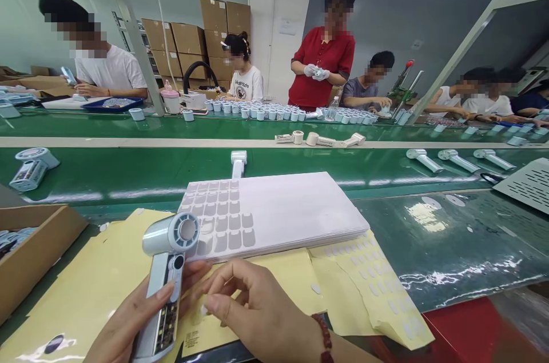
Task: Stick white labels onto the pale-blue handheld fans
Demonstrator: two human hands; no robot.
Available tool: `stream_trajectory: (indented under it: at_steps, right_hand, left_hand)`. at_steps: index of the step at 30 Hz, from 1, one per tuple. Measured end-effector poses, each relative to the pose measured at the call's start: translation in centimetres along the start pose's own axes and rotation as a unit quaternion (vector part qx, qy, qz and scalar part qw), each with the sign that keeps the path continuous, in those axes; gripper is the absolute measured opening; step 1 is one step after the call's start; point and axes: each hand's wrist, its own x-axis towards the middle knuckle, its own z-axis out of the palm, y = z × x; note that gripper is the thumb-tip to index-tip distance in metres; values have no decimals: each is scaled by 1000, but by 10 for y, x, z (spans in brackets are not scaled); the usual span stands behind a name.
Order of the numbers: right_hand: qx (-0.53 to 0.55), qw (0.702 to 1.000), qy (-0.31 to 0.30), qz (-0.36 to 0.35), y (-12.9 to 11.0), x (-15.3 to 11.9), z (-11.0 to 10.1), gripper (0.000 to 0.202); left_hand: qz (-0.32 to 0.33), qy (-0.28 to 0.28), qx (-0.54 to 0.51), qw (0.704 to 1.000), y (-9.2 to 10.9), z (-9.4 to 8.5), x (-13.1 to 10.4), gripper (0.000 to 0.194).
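A light-blue handheld fan (165, 237) stands upright in my left hand (132, 314), its round head at the top. My left thumb lies along the front of its handle, where the lower part shows exposed electronics. Just right of the handle, my right hand (268, 311) is closed in a pinch on a small white sticker (204, 310), partly hidden by the fingertips. Beyond both hands lies a stack of white sheets (295, 203) with grey cut-out shapes on its left part. Yellow backing paper (343, 288) with small pale stickers spreads beneath.
A cardboard box (38, 254) holds parts at the left. More fans, including one fan (239, 164) behind the sheets, rest on the green conveyor (300, 163). Across it, several people work near rows of light-blue cups (260, 115). A slotted metal plate (529, 186) is at right.
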Motion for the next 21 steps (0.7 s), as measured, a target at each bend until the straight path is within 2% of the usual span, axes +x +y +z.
stream_trajectory:
  at_steps: [3,7,10,14,21]
  right_hand:
    - [6,997,8,-73,-20,-4,-3,10]
    - [-74,992,-11,-105,-37,-1,-6,14]
    - [-133,986,-18,-99,-39,4,-7,16]
    - [-154,983,-21,-97,-37,7,-8,16]
    - [-180,978,-23,-103,-35,12,-9,16]
  left_hand:
    - [25,-17,1,1000,0,13,-8,70]
    - [19,28,-39,999,-1,31,-16,66]
    - [-18,36,-78,996,1,40,-18,59]
    - [-32,66,-90,993,7,50,-21,44]
    - [-18,86,-52,995,12,62,-29,44]
